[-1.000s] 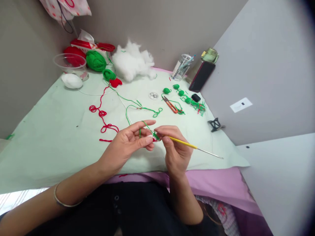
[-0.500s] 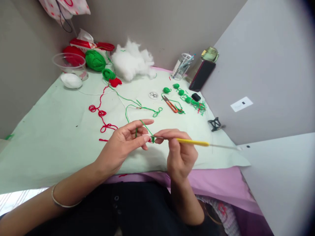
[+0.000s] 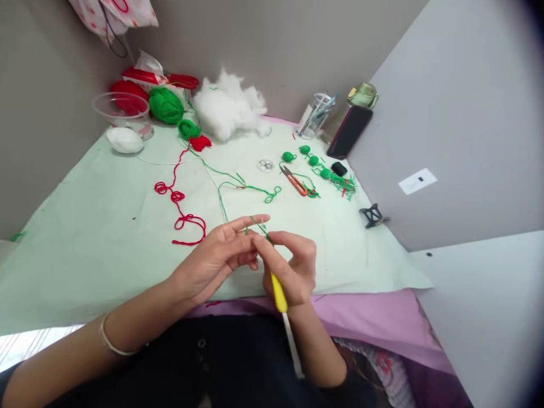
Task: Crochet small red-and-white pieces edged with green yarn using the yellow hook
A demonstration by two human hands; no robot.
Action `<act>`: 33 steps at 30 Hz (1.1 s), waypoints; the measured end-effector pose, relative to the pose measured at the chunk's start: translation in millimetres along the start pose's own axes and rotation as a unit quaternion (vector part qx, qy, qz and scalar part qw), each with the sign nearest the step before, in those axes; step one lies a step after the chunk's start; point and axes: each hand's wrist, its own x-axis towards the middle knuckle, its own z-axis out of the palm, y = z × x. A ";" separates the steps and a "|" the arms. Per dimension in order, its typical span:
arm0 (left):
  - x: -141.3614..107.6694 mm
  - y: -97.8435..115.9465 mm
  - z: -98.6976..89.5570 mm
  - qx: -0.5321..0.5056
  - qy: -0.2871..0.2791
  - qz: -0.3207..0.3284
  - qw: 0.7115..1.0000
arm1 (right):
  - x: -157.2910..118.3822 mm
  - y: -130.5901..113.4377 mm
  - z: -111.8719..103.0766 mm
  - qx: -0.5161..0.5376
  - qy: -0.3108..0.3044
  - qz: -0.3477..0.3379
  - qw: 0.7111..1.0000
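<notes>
My left hand pinches a small crochet piece, mostly hidden behind the fingers, with green yarn running over the raised index finger. In my right hand is a crochet hook with a yellow grip; its handle end points down toward my body and its tip is hidden at the piece. The fingertips of both hands meet there. Just beyond the hands, green and white strands lead back to a small green yarn ball. A loose red strand lies left of my left hand.
White stuffing sits at the back beside a large green yarn ball and a plastic tub. Orange thread snips lie right of centre, near small green crocheted balls. A phone leans against a bottle.
The hook has swung from pointing right to pointing down toward my body, as my right hand turned and moved left. The crochet piece is now more covered by the fingers.
</notes>
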 end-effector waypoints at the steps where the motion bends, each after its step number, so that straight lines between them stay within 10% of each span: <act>1: 0.6 1.5 -0.9 -0.014 0.000 -0.019 1.000 | 2.4 -0.8 -1.3 0.035 0.005 0.030 0.999; 7: -0.2 7.4 -1.2 0.023 0.008 0.033 0.999 | 18.5 -1.4 -4.3 0.293 0.049 0.243 0.924; 19: 0.6 8.5 0.5 0.070 0.010 0.068 0.995 | 18.9 -2.6 -4.2 0.378 0.071 0.296 0.874; 29: 1.7 -1.4 -1.2 0.089 0.003 0.099 0.991 | 14.9 -4.6 1.5 0.273 0.024 0.282 0.919; 33: 3.2 -5.5 2.1 0.051 0.012 0.102 0.993 | 6.9 -5.6 4.5 0.126 0.013 0.149 0.981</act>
